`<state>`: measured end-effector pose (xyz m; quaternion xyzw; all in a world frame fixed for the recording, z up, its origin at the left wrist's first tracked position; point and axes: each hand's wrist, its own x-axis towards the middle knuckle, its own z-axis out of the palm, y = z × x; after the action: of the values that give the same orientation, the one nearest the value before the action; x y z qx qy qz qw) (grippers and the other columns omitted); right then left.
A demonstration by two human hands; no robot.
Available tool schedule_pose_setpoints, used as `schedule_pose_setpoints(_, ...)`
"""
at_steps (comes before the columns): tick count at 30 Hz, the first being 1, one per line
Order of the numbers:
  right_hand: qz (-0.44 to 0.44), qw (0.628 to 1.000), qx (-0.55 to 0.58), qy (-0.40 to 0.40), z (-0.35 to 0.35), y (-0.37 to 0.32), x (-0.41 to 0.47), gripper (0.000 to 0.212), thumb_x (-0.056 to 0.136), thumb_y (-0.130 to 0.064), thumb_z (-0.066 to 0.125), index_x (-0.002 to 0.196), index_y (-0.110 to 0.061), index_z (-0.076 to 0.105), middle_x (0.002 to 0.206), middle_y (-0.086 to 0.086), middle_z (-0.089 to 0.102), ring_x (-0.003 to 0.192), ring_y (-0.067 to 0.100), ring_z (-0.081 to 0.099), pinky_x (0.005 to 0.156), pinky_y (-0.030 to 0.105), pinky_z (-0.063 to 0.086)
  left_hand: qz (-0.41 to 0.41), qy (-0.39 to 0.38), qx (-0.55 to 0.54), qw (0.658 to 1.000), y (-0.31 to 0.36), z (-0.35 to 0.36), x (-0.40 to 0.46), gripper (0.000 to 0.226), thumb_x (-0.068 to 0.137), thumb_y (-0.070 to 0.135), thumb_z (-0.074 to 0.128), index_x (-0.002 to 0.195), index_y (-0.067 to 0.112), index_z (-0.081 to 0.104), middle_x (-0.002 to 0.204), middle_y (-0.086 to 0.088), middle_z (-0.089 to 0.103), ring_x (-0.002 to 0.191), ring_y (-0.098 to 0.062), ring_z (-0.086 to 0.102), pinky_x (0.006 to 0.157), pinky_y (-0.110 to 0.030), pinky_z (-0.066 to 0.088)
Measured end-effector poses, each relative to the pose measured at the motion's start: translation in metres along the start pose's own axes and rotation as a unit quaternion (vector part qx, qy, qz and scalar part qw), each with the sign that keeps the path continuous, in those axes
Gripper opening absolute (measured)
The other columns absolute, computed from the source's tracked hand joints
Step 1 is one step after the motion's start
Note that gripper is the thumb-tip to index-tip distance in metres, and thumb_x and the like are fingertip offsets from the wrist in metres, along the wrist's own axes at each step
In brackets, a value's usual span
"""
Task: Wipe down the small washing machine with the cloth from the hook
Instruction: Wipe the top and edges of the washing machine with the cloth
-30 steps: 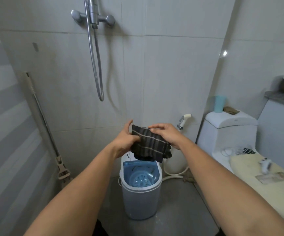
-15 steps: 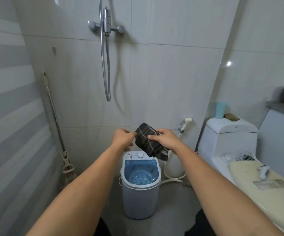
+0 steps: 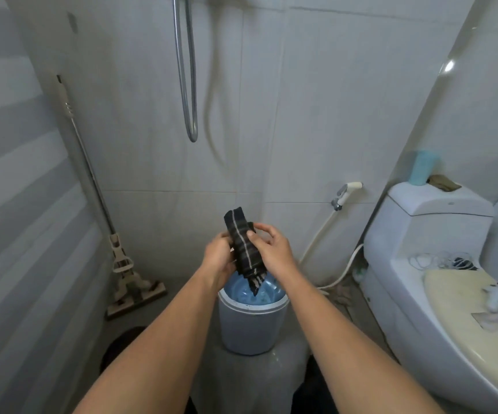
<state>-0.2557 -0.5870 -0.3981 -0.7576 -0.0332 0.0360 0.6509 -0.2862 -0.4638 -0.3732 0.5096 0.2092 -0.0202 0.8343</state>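
Note:
A dark cloth (image 3: 243,246) with thin pale stripes is folded into a narrow upright strip in front of me. My left hand (image 3: 219,256) grips its left side and my right hand (image 3: 271,249) pinches its right edge. Its lower tip hangs over the small washing machine (image 3: 253,327), a grey-white round tub with a blue lid that stands on the floor right below my hands. Both hands and the cloth hide the back of the lid.
A mop (image 3: 122,264) leans in the left corner with its head on the floor. A white toilet (image 3: 439,264) fills the right side, with a blue cup (image 3: 422,168) on its tank. A bidet sprayer (image 3: 346,191) and hose hang on the wall. A shower hose (image 3: 186,70) hangs above.
The cloth went from spread wide between my hands to a narrow folded strip. My hands came closer together and lower, over the machine's lid. The view tilted downward.

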Motion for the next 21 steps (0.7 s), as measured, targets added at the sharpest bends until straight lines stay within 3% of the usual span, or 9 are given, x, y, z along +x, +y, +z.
schedule_pose_setpoints(3, -0.015, 1.000, -0.021, 0.002, 0.019, 0.023, 0.022, 0.035, 0.101, -0.027, 0.061, 0.136, -0.026, 0.064, 0.124, -0.002, 0.071, 0.108, 0.011, 0.068, 0.096, 0.023, 0.055, -0.019, 0.012, 0.006, 1.000, -0.012, -0.007, 0.033, 0.021, 0.095, 0.008, 0.049, 0.111, 0.002, 0.062, 0.099, -0.019, 0.074, 0.087, -0.029, 0.072, 0.076, -0.040, 0.058)
schedule_pose_setpoints(5, 0.016, 1.000, 0.008, -0.001, 0.026, 0.037, 0.034, 0.035, 0.104, -0.027, 0.055, 0.139, -0.025, 0.061, 0.122, -0.009, 0.068, 0.106, -0.002, 0.064, 0.085, 0.005, 0.048, -0.036, 0.004, 0.041, 0.998, -0.019, -0.013, 0.053, 0.023, 0.094, 0.015, 0.052, 0.107, 0.004, 0.067, 0.104, -0.018, 0.073, 0.092, -0.028, 0.069, 0.080, -0.039, 0.056)
schedule_pose_setpoints(6, 0.037, 0.999, 0.029, 0.003, 0.029, 0.046, 0.040, 0.035, 0.105, -0.028, 0.055, 0.139, -0.026, 0.061, 0.118, -0.011, 0.068, 0.103, -0.007, 0.062, 0.081, 0.003, 0.048, -0.050, 0.006, 0.064, 0.997, -0.021, -0.015, 0.063, 0.023, 0.093, 0.018, 0.051, 0.100, 0.008, 0.070, 0.101, -0.014, 0.073, 0.090, -0.025, 0.068, 0.081, -0.037, 0.054)
schedule_pose_setpoints(8, 0.084, 0.994, 0.065, 0.013, 0.034, 0.066, 0.051, 0.034, 0.102, -0.033, 0.058, 0.136, -0.028, 0.063, 0.113, -0.011, 0.070, 0.100, -0.005, 0.065, 0.084, 0.009, 0.053, -0.085, 0.014, 0.129, 0.988, -0.024, -0.022, 0.085, 0.028, 0.092, 0.025, 0.044, 0.091, 0.016, 0.071, 0.099, -0.006, 0.070, 0.087, -0.019, 0.063, 0.082, -0.036, 0.047)
schedule_pose_setpoints(11, 0.177, 0.977, 0.116, 0.006, 0.043, 0.103, 0.068, 0.036, 0.088, -0.053, 0.071, 0.119, -0.035, 0.074, 0.111, -0.001, 0.078, 0.106, 0.020, 0.073, 0.102, 0.045, 0.055, -0.103, 0.021, 0.286, 0.952, -0.030, -0.037, 0.122, 0.031, 0.085, 0.038, 0.049, 0.093, 0.025, 0.076, 0.111, -0.003, 0.069, 0.099, -0.021, 0.062, 0.088, -0.036, 0.046)
schedule_pose_setpoints(13, 0.258, 0.945, 0.198, -0.006, 0.049, 0.123, 0.082, 0.047, 0.081, -0.055, 0.076, 0.118, -0.025, 0.075, 0.116, 0.015, 0.075, 0.112, 0.037, 0.070, 0.102, 0.059, 0.052, -0.095, 0.024, 0.328, 0.940, -0.038, -0.047, 0.148, 0.032, 0.085, 0.038, 0.052, 0.099, 0.026, 0.077, 0.113, 0.001, 0.066, 0.103, -0.020, 0.059, 0.092, -0.034, 0.045)
schedule_pose_setpoints(17, 0.368, 0.854, 0.367, -0.006, 0.050, 0.155, 0.120, 0.061, 0.089, -0.055, 0.067, 0.126, -0.007, 0.071, 0.120, 0.018, 0.071, 0.108, 0.036, 0.070, 0.107, 0.052, 0.048, -0.035, 0.112, 0.307, 0.944, -0.053, -0.075, 0.196, 0.031, 0.098, 0.030, 0.046, 0.093, 0.018, 0.074, 0.088, 0.004, 0.064, 0.087, -0.016, 0.054, 0.067, -0.026, 0.043)
schedule_pose_setpoints(19, 0.358, 0.827, 0.433, 0.014, 0.048, 0.165, 0.141, 0.059, 0.093, -0.050, 0.063, 0.131, -0.004, 0.066, 0.116, 0.018, 0.069, 0.098, 0.034, 0.069, 0.111, 0.056, 0.041, -0.044, 0.157, 0.307, 0.938, -0.068, -0.101, 0.217, 0.031, 0.099, 0.037, 0.047, 0.082, 0.019, 0.067, 0.080, -0.003, 0.062, 0.082, -0.020, 0.056, 0.073, -0.031, 0.047)
schedule_pose_setpoints(21, 0.350, 0.818, 0.456, 0.035, 0.045, 0.171, 0.164, 0.051, 0.097, -0.044, 0.061, 0.127, -0.004, 0.066, 0.118, 0.021, 0.067, 0.102, 0.037, 0.067, 0.109, 0.061, 0.042, -0.089, 0.176, 0.302, 0.933, -0.087, -0.124, 0.235, 0.037, 0.098, 0.045, 0.046, 0.082, 0.019, 0.067, 0.088, -0.011, 0.066, 0.085, -0.024, 0.059, 0.084, -0.037, 0.047)
